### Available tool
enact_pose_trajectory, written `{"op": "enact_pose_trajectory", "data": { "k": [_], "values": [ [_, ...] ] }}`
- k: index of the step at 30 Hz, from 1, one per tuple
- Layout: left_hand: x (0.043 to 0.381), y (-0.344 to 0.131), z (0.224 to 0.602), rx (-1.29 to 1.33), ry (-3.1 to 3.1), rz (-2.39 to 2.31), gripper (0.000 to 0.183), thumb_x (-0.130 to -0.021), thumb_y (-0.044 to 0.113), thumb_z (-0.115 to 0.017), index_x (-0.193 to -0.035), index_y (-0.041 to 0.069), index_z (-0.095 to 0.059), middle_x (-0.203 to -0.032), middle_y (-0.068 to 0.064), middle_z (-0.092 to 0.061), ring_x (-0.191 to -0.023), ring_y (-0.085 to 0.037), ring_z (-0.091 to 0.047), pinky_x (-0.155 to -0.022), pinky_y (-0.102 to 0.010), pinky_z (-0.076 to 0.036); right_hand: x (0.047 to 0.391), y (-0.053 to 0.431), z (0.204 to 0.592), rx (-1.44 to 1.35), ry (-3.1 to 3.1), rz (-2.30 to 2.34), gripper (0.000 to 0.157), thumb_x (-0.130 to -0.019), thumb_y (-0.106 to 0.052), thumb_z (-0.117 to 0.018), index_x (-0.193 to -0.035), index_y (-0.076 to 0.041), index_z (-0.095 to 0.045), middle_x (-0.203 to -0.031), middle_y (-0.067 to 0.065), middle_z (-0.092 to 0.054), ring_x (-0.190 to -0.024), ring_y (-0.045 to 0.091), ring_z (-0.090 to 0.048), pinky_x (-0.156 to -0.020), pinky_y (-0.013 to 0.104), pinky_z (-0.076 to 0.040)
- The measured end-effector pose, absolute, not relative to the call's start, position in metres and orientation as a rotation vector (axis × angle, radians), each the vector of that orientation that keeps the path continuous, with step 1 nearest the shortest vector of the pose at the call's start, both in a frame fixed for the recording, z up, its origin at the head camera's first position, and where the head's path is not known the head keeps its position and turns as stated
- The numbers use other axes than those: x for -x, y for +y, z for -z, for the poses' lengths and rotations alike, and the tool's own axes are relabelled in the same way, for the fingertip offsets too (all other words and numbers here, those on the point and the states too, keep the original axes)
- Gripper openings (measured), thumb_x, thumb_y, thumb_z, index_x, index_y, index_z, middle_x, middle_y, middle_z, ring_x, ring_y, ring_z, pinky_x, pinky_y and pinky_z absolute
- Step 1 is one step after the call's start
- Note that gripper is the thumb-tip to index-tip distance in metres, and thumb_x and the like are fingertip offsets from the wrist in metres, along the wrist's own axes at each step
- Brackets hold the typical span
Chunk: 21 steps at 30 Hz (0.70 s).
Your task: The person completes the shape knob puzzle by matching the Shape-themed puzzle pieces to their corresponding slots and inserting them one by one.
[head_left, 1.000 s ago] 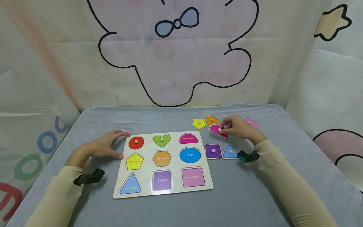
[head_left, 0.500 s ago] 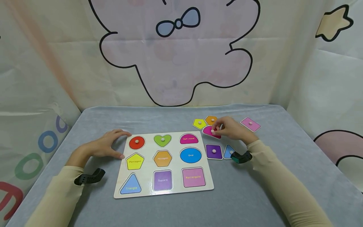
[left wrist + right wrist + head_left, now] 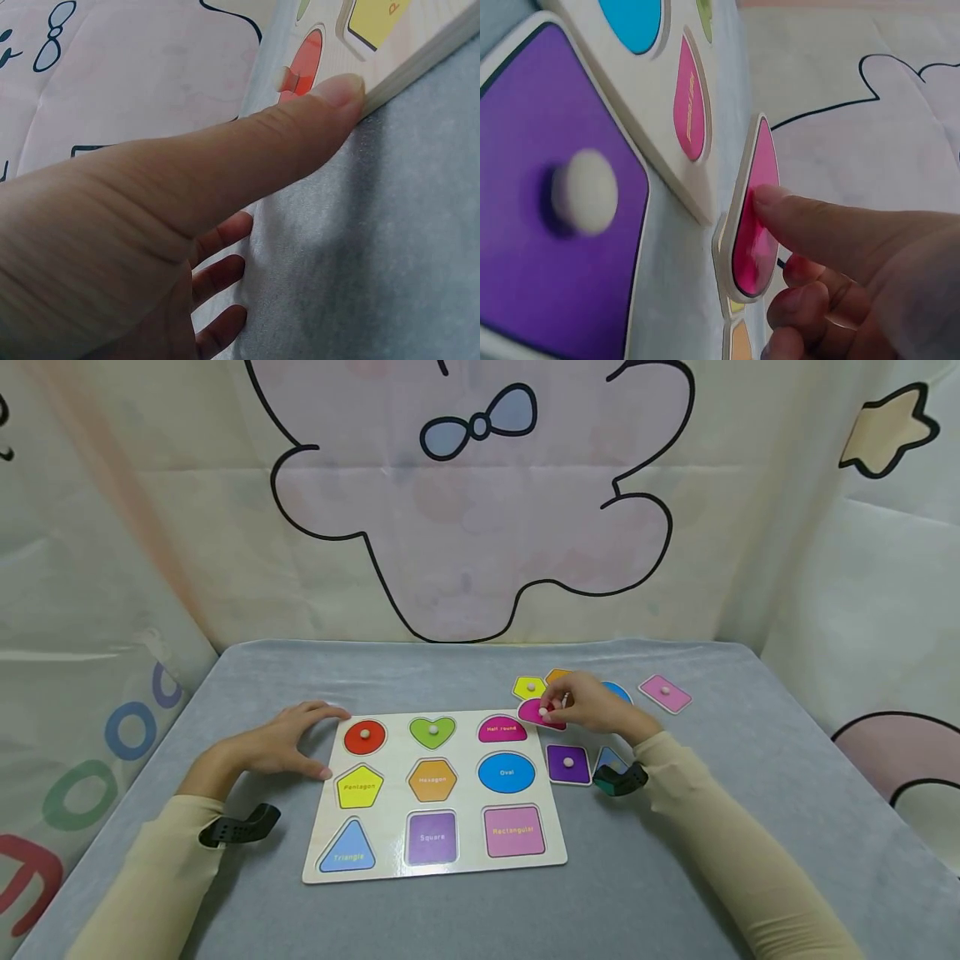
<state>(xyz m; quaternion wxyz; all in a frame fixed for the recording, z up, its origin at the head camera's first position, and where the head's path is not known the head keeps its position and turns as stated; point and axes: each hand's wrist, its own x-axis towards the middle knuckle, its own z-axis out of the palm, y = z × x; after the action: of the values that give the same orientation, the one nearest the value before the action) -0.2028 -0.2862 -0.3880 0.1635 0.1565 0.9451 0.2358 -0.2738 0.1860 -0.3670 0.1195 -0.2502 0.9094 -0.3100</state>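
Observation:
My right hand (image 3: 592, 703) pinches the small knob of the magenta half-round puzzle piece (image 3: 530, 711). In the right wrist view this piece (image 3: 756, 244) is tilted and raised off the cloth, beside the board's corner. The white shape puzzle board (image 3: 393, 753) lies flat at the centre. My left hand (image 3: 273, 743) is at its left side, the thumb (image 3: 330, 101) touching the edge and the other fingers spread loosely. A red circle piece (image 3: 365, 737) and a green heart piece (image 3: 432, 732) sit in the board's top row. The magenta half-round slot (image 3: 502, 729) shows its printed label.
Right of the board lie a purple square piece (image 3: 567, 765) and a partly covered blue triangle (image 3: 611, 760). Farther back are a yellow pentagon (image 3: 525, 688), an orange hexagon (image 3: 557, 675), a blue oval (image 3: 618, 691) and a pink rectangle (image 3: 665, 693). Grey cloth (image 3: 420, 918) covers the table.
My right hand has moved left with the half-round piece, towards the board's top right corner, uncovering part of the blue oval. My left hand has stayed at the board's edge.

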Motion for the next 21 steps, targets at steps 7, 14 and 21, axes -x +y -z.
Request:
{"op": "enact_pose_trajectory", "data": {
  "k": [7, 14, 21],
  "values": [
    [0.204, -0.285, 0.387, -0.450, 2.695, -0.672, 0.088, -0.074, 0.044, -0.087, -0.148, 0.021, -0.045, -0.159, -0.026, -0.027, -0.141, -0.053, -0.025, -0.107, -0.082, -0.026, 0.274, 0.172, 0.370, 0.809, 2.641, 0.910, 0.005, -0.090, -0.009, -0.076, -0.089, -0.005, -0.073, -0.075, 0.001, -0.051, -0.074, 0.017, -0.052, -0.062, 0.021, -0.046],
    [0.205, -0.285, 0.388, -0.443, 2.697, -0.672, 0.088, -0.073, 0.044, -0.088, -0.148, 0.022, -0.045, -0.159, -0.025, -0.027, -0.141, -0.052, -0.025, -0.108, -0.081, -0.027, 0.270, 0.159, 0.370, 0.782, 2.598, 0.905, 0.006, -0.090, -0.010, -0.076, -0.091, -0.006, -0.072, -0.073, 0.001, -0.050, -0.071, 0.016, -0.051, -0.061, 0.020, -0.044],
    [0.205, -0.286, 0.390, -0.443, 2.699, -0.678, 0.088, -0.073, 0.044, -0.088, -0.148, 0.022, -0.045, -0.159, -0.025, -0.028, -0.141, -0.052, -0.025, -0.108, -0.081, -0.027, 0.268, 0.148, 0.370, 0.763, 2.601, 0.879, 0.007, -0.090, -0.011, -0.076, -0.092, -0.005, -0.072, -0.073, 0.002, -0.052, -0.071, 0.015, -0.050, -0.059, 0.019, -0.041]
  ]
}}
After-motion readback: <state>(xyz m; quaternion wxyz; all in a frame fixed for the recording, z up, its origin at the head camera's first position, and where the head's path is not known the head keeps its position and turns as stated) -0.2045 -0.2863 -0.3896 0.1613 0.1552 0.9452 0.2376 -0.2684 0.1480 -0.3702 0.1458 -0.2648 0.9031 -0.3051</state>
